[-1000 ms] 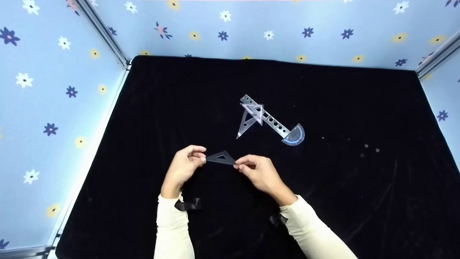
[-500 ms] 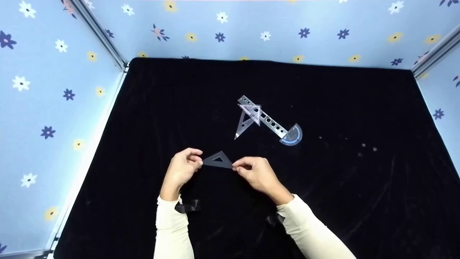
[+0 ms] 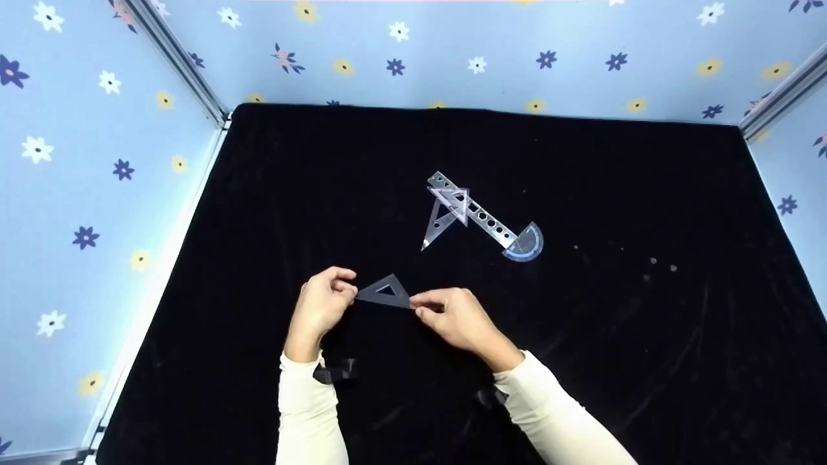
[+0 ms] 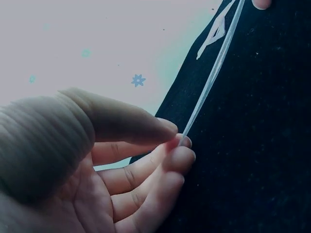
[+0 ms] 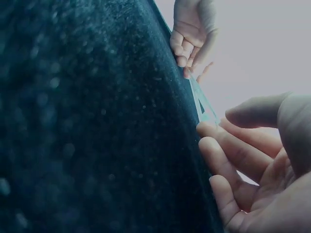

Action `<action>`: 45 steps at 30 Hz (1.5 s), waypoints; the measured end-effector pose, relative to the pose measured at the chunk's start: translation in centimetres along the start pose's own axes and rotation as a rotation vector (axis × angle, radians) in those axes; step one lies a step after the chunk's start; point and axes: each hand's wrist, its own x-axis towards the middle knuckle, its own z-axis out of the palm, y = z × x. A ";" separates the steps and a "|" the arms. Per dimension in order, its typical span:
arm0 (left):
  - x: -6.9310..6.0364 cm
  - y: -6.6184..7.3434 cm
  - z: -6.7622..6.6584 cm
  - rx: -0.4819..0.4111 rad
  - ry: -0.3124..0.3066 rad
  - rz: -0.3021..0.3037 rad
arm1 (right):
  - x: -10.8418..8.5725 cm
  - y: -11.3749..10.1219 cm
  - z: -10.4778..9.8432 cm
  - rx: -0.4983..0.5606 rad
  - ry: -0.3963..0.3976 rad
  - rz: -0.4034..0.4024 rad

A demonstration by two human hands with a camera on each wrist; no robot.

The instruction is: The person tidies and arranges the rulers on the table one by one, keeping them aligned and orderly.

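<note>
A clear triangular set square (image 3: 387, 301) hangs between my two hands. My left hand (image 3: 318, 311) pinches its narrow left tip between thumb and fingers; in the left wrist view the set square (image 4: 214, 75) appears nearly edge-on. At the opposite corner my right hand (image 3: 457, 316) holds it with thumb and forefinger. The right wrist view has the set square (image 5: 195, 94) reaching away toward the left hand (image 5: 194, 31). Whether its lower edge touches the cloth I cannot tell.
Beyond the hands, a clear ruler with cut-out shapes (image 3: 509, 242) lies slantwise on the black cloth (image 3: 310, 181). A small pinkish set square (image 3: 465, 206) and another clear set square (image 3: 447, 221) overlap it. A protractor (image 3: 530, 247) with a blue band meets its near end. Flowered walls surround the cloth.
Both hands have shifted slightly left and toward me with the set square. It has tilted so its right corner sits lower, and more of its face shows. The other tools have not moved.
</note>
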 end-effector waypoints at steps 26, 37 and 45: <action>0.2 0.0 0.2 0.028 0.019 -0.057 | -1.2 0.5 -0.3 0.038 -0.033 -0.079; 0.2 0.0 0.2 0.040 0.021 -0.061 | -1.8 0.9 -0.6 0.026 -0.053 -0.095; 0.1 0.1 0.1 0.056 0.019 -0.059 | -1.9 1.0 -0.5 -0.031 -0.071 -0.147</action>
